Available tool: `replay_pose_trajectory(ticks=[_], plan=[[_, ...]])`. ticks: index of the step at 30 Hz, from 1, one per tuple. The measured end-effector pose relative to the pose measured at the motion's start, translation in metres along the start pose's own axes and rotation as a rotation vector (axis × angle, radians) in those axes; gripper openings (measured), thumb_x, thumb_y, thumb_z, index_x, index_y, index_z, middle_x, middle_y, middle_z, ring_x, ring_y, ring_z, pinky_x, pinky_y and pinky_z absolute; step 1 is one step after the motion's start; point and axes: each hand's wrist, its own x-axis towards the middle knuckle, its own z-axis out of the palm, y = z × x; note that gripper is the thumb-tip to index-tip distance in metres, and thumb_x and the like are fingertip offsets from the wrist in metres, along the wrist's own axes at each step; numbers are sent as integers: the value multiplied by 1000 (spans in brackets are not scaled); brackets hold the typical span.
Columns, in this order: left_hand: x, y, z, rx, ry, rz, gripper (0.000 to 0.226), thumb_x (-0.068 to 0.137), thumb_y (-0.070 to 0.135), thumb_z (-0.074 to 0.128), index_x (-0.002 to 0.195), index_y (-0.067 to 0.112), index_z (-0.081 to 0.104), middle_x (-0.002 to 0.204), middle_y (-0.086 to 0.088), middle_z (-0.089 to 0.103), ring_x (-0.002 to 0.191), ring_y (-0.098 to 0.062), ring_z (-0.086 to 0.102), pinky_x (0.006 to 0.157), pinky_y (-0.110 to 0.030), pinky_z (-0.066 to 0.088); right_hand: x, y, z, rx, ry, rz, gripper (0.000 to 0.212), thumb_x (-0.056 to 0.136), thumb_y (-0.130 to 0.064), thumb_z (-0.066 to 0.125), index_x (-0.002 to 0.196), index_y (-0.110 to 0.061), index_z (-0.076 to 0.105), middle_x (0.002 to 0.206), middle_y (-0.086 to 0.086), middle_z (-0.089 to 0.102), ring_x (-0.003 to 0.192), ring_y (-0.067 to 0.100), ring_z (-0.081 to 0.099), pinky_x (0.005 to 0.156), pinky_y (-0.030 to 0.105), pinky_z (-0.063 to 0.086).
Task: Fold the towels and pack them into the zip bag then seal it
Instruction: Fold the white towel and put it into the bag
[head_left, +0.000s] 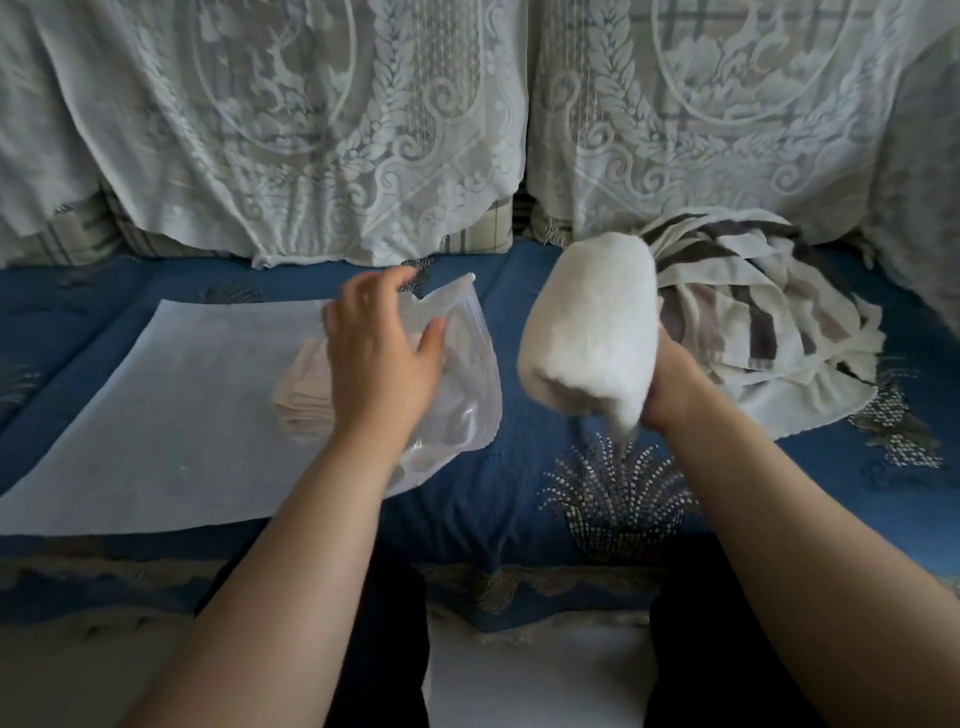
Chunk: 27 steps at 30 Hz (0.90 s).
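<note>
A clear zip bag lies on the blue sofa seat with its mouth raised toward the back. My left hand grips the bag's near edge and holds the mouth apart. A folded pale pink towel sits inside the bag, partly hidden by my hand. My right hand holds a rolled white towel upright just right of the bag's mouth, apart from it. A crumpled striped towel lies on the seat behind my right hand.
A white sheet is spread on the seat to the left, under the bag. Lace-covered cushions stand along the back. The blue patterned seat shows between my arms, and the seat's front edge runs near my knees.
</note>
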Motion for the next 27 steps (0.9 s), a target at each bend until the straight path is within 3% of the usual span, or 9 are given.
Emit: replay_pose_trajectory(ticks=[2,4,7,10,15,19,23,25,27], plan=[[1,-12,-1,133,-238,-195,69,82,35,68,141,17,36,141,-14,36,126,-35,34,100,-43,33,4,-2,0,-15,29,59,51,97,-48,40,112,-3,58,67,0,73,55,12,69,50,24,55],[2,-20,-1,152,-409,-311,69,85,31,61,145,23,28,145,-11,29,130,-34,31,102,-45,34,5,0,7,-54,-35,156,41,93,-43,51,107,-6,61,71,3,75,60,19,72,52,34,59],[3,-26,-1,0,-563,-432,56,86,21,46,140,28,34,139,-5,47,118,-31,52,98,-42,44,-1,19,22,-233,-70,299,21,93,-25,57,98,-5,56,81,10,70,72,28,68,63,44,56],[0,-30,0,-47,-662,-481,49,86,23,41,135,25,45,130,-5,60,109,-29,61,95,-42,48,8,45,30,-375,-1,323,41,88,-27,65,119,-4,51,104,16,64,90,35,62,76,54,52],[-2,-33,2,120,-569,-395,19,87,26,46,96,22,63,97,3,69,87,-22,62,72,-31,46,24,60,29,-629,-182,215,92,54,-45,84,130,-20,38,122,7,57,107,30,63,83,52,56],[-3,-26,-4,134,-435,-280,19,84,23,55,75,13,67,77,0,67,73,-24,61,59,-33,41,22,54,34,-431,-269,174,49,86,-9,64,130,-9,43,118,14,61,99,30,65,71,42,59],[-2,-24,-17,21,-285,-224,28,86,21,58,70,0,67,76,-15,66,71,-27,60,63,-37,48,21,53,47,93,-299,248,20,93,-2,45,111,2,53,81,14,70,69,22,71,55,30,57],[-3,-25,-19,-21,-304,-222,28,87,22,59,72,0,68,76,-16,65,69,-27,58,61,-34,45,19,64,56,214,-280,304,20,93,-1,44,107,5,56,76,12,70,67,20,71,55,27,56],[-5,-26,-19,-77,-335,-246,26,89,22,60,75,2,71,78,-11,67,71,-25,59,63,-31,44,20,82,65,211,-268,299,33,91,0,46,123,5,52,92,15,69,78,23,70,60,30,58]])
